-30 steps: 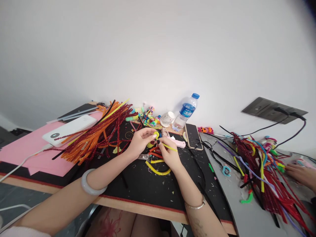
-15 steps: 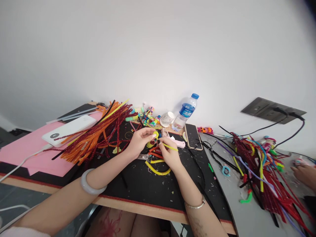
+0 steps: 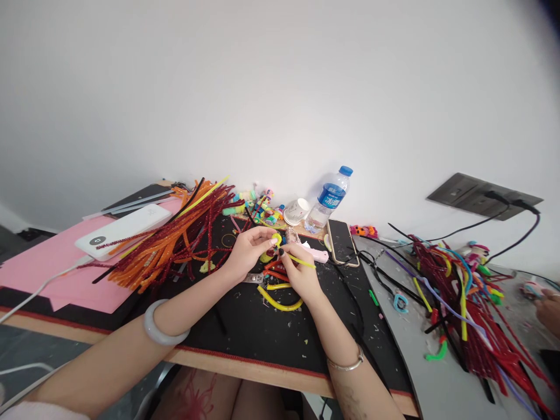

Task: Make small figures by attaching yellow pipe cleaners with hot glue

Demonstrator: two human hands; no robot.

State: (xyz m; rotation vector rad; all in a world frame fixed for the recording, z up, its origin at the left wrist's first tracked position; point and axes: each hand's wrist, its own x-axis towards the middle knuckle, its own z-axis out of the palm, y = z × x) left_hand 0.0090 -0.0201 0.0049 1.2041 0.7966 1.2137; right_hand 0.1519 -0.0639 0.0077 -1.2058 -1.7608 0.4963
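Between my fingertips is a small yellow coil of pipe cleaner (image 3: 277, 238), with a loose yellow end running out over my right hand. My left hand (image 3: 251, 248) pinches the coil from the left. Thumb and fingers of my right hand (image 3: 301, 275) are closed on the same pipe cleaner, just below the coil. Beneath them on the black mat (image 3: 245, 332) lie pliers with orange-red and yellow handles (image 3: 282, 304), their metal head (image 3: 254, 278) pointing left. Behind my right hand a pink-handled tool (image 3: 318, 255) shows in part.
A bundle of orange and dark red pipe cleaners (image 3: 170, 245) lies left, over pink paper (image 3: 52, 256) and a white power bank (image 3: 125, 228). Behind stand a paper cup (image 3: 296, 211) and water bottle (image 3: 328, 201), near a phone (image 3: 343, 242). Another person's hand (image 3: 549, 312) is far right.
My hands and the yellow coil stay almost in place. At the far right, the other person's hand has shifted slightly rightward.
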